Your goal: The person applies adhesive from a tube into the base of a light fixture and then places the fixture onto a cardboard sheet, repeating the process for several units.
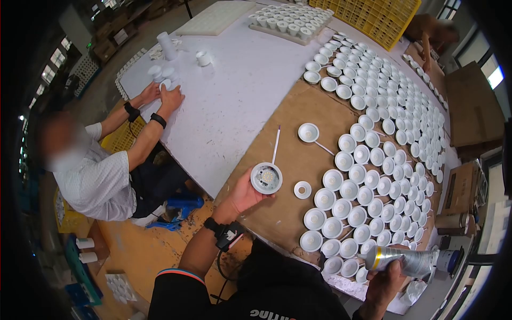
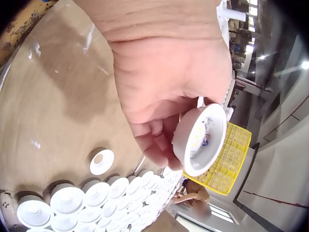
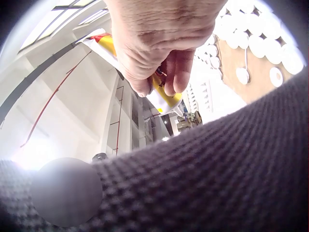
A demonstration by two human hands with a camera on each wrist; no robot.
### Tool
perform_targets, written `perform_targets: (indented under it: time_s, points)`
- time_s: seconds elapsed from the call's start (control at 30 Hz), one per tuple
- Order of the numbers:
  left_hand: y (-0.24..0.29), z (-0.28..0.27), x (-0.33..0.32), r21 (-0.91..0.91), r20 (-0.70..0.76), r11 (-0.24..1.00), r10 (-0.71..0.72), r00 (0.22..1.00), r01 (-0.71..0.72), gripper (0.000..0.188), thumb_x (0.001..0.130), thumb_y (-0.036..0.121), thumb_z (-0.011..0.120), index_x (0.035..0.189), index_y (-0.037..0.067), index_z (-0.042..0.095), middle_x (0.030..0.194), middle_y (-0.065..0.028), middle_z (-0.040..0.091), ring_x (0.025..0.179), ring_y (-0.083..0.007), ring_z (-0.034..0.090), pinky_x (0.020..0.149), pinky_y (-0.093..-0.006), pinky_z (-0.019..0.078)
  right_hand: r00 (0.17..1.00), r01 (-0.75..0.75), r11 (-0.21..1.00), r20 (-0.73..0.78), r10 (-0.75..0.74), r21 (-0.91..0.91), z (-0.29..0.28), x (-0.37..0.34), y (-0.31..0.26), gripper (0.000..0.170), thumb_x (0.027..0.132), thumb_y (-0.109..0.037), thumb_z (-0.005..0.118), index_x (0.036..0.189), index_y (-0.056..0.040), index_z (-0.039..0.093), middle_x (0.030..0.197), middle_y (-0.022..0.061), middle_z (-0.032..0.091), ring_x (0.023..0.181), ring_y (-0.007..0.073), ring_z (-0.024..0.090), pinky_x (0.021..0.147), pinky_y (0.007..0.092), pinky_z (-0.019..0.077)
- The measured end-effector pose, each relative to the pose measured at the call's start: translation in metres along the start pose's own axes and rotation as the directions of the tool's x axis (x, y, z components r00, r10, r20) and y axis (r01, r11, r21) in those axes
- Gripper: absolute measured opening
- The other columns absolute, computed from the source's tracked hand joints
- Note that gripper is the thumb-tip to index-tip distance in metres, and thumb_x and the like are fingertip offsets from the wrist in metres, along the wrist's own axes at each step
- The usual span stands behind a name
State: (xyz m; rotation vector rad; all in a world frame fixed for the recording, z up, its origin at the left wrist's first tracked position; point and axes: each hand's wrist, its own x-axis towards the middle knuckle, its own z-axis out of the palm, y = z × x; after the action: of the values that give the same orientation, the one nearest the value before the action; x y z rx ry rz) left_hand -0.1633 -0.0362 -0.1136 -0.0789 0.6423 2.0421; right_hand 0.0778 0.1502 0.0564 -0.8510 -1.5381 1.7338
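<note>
My left hand [image 1: 242, 194] holds a round white downlight [image 1: 266, 178] by its side, open face up toward the head view. Inside it sits an LED board, and a thin white lead sticks out beyond its rim. The left wrist view shows the fingers curled around the back of the downlight [image 2: 200, 140]. At lower right, my right hand [image 1: 385, 282] grips a silver glue tube [image 1: 402, 261] with a yellow band, its nozzle pointing left over the nearest lamps. In the right wrist view, thumb and fingers wrap the tube [image 3: 166, 99].
Rows of white downlights [image 1: 349, 189] cover the right of the cardboard-topped table. A small white ring [image 1: 302, 190] and a single lamp with a lead [image 1: 308, 133] lie apart. Another person [image 1: 101, 170] works at left. Yellow crate [image 1: 368, 18] stands at the back.
</note>
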Motion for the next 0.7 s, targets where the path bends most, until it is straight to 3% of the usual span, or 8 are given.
perform_targets:
  time_s: [0.2, 0.23, 0.3, 0.33, 0.4, 0.53, 0.63, 0.7]
  points:
    - [0.007, -0.032, 0.009, 0.214, -0.218, 0.977, 0.065, 0.974, -0.018, 0.052, 0.083, 0.049, 0.026, 0.104, 0.007, 0.047, 0.094, -0.0094, 0.054, 0.077, -0.0193, 0.054, 0.062, -0.0339, 0.0462, 0.997, -0.002, 1.000, 0.072, 0.003, -0.013, -0.001, 0.001, 0.001, 0.040, 0.072, -0.033, 0.057, 0.091, -0.0005, 0.042, 0.064, 0.0059, 0.050, 0.042, 0.0094, 0.046, 0.033, 0.0172, 0.0368]
    - [0.008, -0.042, 0.011, 0.408, -0.362, 0.910, 0.090, 0.928, 0.070, 0.053, 0.082, 0.051, 0.027, 0.103, 0.007, 0.047, 0.090, -0.0086, 0.056, 0.074, -0.0189, 0.055, 0.062, -0.0332, 0.0462, 0.998, -0.005, 1.000, 0.068, 0.006, -0.011, 0.000, 0.002, 0.000, 0.040, 0.072, -0.033, 0.057, 0.091, -0.0005, 0.042, 0.064, 0.0059, 0.050, 0.042, 0.0094, 0.046, 0.033, 0.0172, 0.0368]
    - [0.014, -0.056, 0.012, 0.715, -0.533, 0.624, 0.193, 0.824, 0.315, 0.052, 0.082, 0.049, 0.030, 0.096, 0.004, 0.050, 0.081, -0.0118, 0.059, 0.069, -0.0241, 0.058, 0.062, -0.0334, 0.0455, 0.998, 0.001, 1.000, 0.068, 0.001, -0.016, 0.001, 0.003, 0.000, 0.041, 0.072, -0.033, 0.058, 0.091, -0.0005, 0.042, 0.064, 0.0062, 0.050, 0.041, 0.0094, 0.045, 0.033, 0.0175, 0.0369]
    - [0.016, -0.060, 0.010, 0.714, -0.535, 0.623, 0.192, 0.823, 0.319, 0.052, 0.082, 0.049, 0.030, 0.096, 0.004, 0.050, 0.081, -0.0118, 0.059, 0.069, -0.0241, 0.058, 0.062, -0.0334, 0.0455, 0.998, -0.003, 1.000, 0.067, 0.004, -0.016, 0.001, 0.003, 0.000, 0.041, 0.072, -0.033, 0.058, 0.091, -0.0005, 0.042, 0.064, 0.0062, 0.050, 0.041, 0.0094, 0.045, 0.033, 0.0175, 0.0369]
    - [0.018, -0.065, 0.008, 0.898, -0.418, 0.112, 0.514, 0.749, 0.425, 0.045, 0.082, 0.041, 0.035, 0.092, 0.000, 0.051, 0.077, -0.0185, 0.058, 0.074, -0.0301, 0.057, 0.065, -0.0349, 0.0442, 0.998, -0.002, 1.000, 0.071, 0.003, -0.009, 0.000, 0.004, 0.001, 0.041, 0.072, -0.032, 0.058, 0.092, -0.0003, 0.042, 0.064, 0.0062, 0.050, 0.042, 0.0094, 0.045, 0.033, 0.0176, 0.0370]
    - [0.019, -0.089, 0.003, 0.954, -0.280, 0.077, 0.575, 0.769, 0.289, 0.035, 0.080, 0.030, 0.043, 0.091, -0.001, 0.050, 0.077, -0.0223, 0.056, 0.074, -0.0337, 0.055, 0.066, -0.0355, 0.0431, 0.999, -0.014, 1.000, 0.036, 0.015, -0.011, 0.000, 0.006, 0.004, 0.041, 0.071, -0.032, 0.058, 0.092, -0.0004, 0.042, 0.064, 0.0062, 0.050, 0.042, 0.0094, 0.045, 0.033, 0.0177, 0.0368]
    - [0.022, -0.095, 0.001, 0.976, -0.207, 0.054, 0.540, 0.816, 0.211, 0.023, 0.079, 0.016, 0.047, 0.092, -0.003, 0.050, 0.075, -0.0139, 0.057, 0.062, -0.0182, 0.058, 0.047, -0.0258, 0.0470, 0.999, -0.025, 1.000, 0.036, 0.025, -0.004, 0.002, 0.007, 0.005, 0.041, 0.071, -0.032, 0.058, 0.092, -0.0003, 0.042, 0.064, 0.0064, 0.050, 0.042, 0.0094, 0.045, 0.032, 0.0178, 0.0365]
    - [0.024, -0.085, 0.000, 0.951, -0.310, 0.166, 0.506, 0.805, 0.262, 0.023, 0.075, 0.015, 0.049, 0.090, -0.001, 0.051, 0.076, -0.0198, 0.057, 0.073, -0.0319, 0.056, 0.064, -0.0359, 0.0435, 0.999, -0.022, 1.000, 0.039, 0.022, -0.007, 0.000, 0.008, 0.007, 0.041, 0.071, -0.032, 0.059, 0.092, -0.0001, 0.042, 0.064, 0.0064, 0.050, 0.041, 0.0094, 0.045, 0.032, 0.0179, 0.0364]
